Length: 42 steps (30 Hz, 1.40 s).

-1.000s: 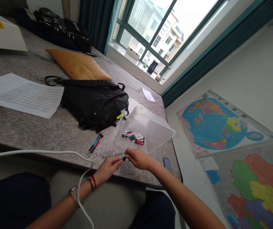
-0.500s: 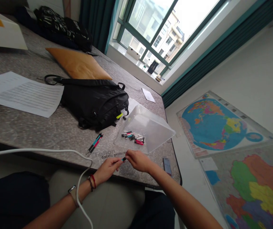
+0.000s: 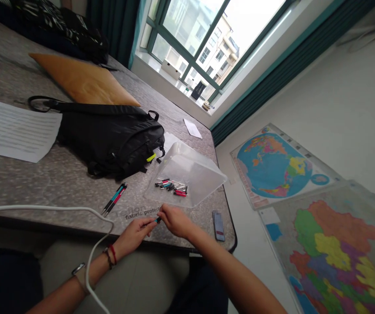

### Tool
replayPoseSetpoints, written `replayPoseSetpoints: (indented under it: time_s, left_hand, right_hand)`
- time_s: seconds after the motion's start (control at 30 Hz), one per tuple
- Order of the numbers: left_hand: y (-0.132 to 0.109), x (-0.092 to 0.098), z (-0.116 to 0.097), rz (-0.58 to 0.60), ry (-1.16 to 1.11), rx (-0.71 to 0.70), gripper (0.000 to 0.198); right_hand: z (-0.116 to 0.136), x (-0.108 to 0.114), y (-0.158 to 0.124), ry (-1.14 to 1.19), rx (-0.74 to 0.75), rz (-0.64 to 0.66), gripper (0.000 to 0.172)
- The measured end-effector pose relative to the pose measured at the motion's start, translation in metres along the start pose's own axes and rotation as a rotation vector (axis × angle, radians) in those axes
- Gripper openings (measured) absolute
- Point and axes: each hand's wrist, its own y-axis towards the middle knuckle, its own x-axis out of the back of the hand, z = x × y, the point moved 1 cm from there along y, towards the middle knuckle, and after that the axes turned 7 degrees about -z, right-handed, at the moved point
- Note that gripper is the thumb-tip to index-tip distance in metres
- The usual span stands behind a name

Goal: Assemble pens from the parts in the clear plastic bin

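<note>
Close to the front edge of the surface, my left hand [image 3: 137, 232] pinches one end of a small teal-and-black pen [image 3: 158, 220]. My right hand [image 3: 174, 220] grips its other end, so the fingers of both hands nearly meet and hide most of it. Left of them lie pens [image 3: 114, 199] side by side, teal and red with black parts. Just beyond my hands a clear plastic box [image 3: 203, 176] contains several pen parts [image 3: 171, 186] in red, teal, black and silver.
A black backpack [image 3: 115, 139] lies left of the box, with printed paper [image 3: 17, 128] and a brown envelope [image 3: 89, 83] around it. A phone [image 3: 218, 226] rests near the right edge. A white cable [image 3: 76, 209] crosses over my left forearm.
The whole view has shifted, so most things appear further left. Both hands keep their hold on the pen, with little visible change in their grip.
</note>
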Motion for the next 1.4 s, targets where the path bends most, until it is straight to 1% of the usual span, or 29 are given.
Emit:
replayPoseSetpoints:
  time_s: [0.1,0.2,0.3,0.4,0.63,0.83,0.9,1.0,1.13,1.2,1.33,1.4]
  left_hand:
    - [0.000,0.000,0.002,-0.004,0.027,0.011,0.040]
    - [0.000,0.001,0.002,0.025,0.056,0.030,0.045]
    - [0.000,0.001,0.003,0.060,0.077,0.031,0.047]
    - [0.000,0.000,0.005,0.086,0.099,0.011,0.047]
    - [-0.003,-0.002,0.008,0.144,0.146,0.004,0.046]
    - [-0.003,-0.002,0.002,0.135,0.139,-0.021,0.046]
    - [-0.003,-0.002,0.000,0.138,0.152,-0.025,0.045]
    - [-0.004,-0.001,-0.001,0.148,0.188,-0.042,0.044]
    - [-0.004,-0.001,0.001,0.122,0.225,-0.127,0.040]
    - [-0.004,-0.001,0.002,0.108,0.240,-0.142,0.039]
    - [-0.003,-0.001,0.003,0.092,0.263,-0.129,0.039]
    - [-0.004,-0.001,0.003,0.098,0.266,-0.135,0.039]
  right_hand:
    - [0.001,-0.006,-0.003,0.020,-0.031,-0.037,0.018]
    - [0.001,-0.006,-0.009,0.071,0.008,-0.056,0.013]
    - [-0.001,-0.002,-0.015,0.128,0.035,-0.042,0.008]
    - [-0.005,-0.001,-0.017,0.158,0.023,-0.015,0.008]
    - [-0.011,-0.012,-0.016,0.025,-0.007,-0.021,0.017]
    - [-0.009,-0.008,-0.026,-0.017,0.083,-0.019,0.019]
    - [-0.010,-0.008,-0.028,-0.032,0.093,-0.022,0.021]
    - [-0.014,-0.013,-0.030,-0.037,0.050,-0.014,0.029]
    - [-0.014,-0.016,-0.029,-0.021,-0.021,-0.011,0.040]
    - [-0.011,-0.013,-0.030,0.001,-0.021,-0.029,0.037]
    - [-0.005,-0.007,-0.034,0.061,0.021,-0.047,0.022]
    - [-0.006,-0.007,-0.036,0.053,0.037,-0.040,0.019]
